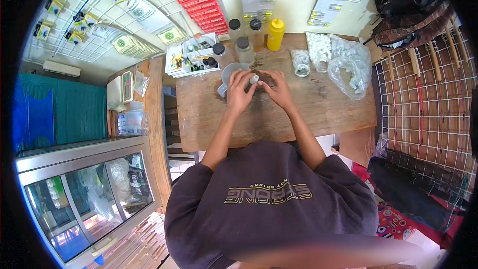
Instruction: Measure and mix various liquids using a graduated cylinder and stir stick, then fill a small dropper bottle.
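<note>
A small white bottle point(254, 79) with a pale cap stands upright between my two hands, above the wooden table. My left hand point(239, 89) curls around its left side, with the thumb and fingers closed on it. My right hand point(277, 89) is curved at the other side, its thumb tip close against the bottle; whether it also grips is not clear. Just behind my left hand sits a translucent grey plastic jug point(228, 70), partly covered by the fingers. Dark stains mark the tabletop point(209, 119) around the hands.
Several clear jars point(244, 54) with black lids stand behind, beside a yellow squeeze bottle point(276, 35). A white divided tray point(194, 69) is at the back left. On the right are a small container point(301, 65) and plastic bags point(349, 69) with white contents.
</note>
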A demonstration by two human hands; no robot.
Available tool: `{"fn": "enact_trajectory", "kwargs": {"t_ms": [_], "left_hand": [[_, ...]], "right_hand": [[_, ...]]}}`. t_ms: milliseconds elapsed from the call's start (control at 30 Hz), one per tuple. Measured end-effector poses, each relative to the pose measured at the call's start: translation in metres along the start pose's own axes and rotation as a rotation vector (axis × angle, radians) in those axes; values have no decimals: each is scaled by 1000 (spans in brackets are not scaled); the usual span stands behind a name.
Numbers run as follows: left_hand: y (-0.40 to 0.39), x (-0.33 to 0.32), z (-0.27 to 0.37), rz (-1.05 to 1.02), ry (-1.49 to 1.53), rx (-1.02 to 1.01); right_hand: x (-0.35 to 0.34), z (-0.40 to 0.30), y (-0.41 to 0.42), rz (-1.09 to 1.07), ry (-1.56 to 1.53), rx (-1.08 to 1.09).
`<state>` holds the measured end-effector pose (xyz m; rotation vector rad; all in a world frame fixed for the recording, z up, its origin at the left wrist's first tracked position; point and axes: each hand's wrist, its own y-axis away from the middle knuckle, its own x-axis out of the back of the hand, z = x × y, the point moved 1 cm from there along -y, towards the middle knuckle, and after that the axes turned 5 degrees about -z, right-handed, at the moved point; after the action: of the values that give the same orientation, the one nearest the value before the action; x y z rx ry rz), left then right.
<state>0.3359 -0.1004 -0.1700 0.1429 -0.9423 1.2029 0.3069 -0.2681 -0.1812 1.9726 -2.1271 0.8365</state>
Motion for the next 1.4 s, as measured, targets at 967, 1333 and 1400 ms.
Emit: {"fn": "enact_trajectory", "kwargs": {"t_ms": [967, 1333, 1400], "left_hand": [[49, 3, -55, 14, 328, 150], [59, -4, -48, 29, 380, 282], [59, -3, -51, 43, 368, 299]], "right_hand": [[-40, 9, 16, -6, -23, -220], [-35, 18, 25, 20, 173, -113], [-31, 23, 28, 35, 158, -156]]}}
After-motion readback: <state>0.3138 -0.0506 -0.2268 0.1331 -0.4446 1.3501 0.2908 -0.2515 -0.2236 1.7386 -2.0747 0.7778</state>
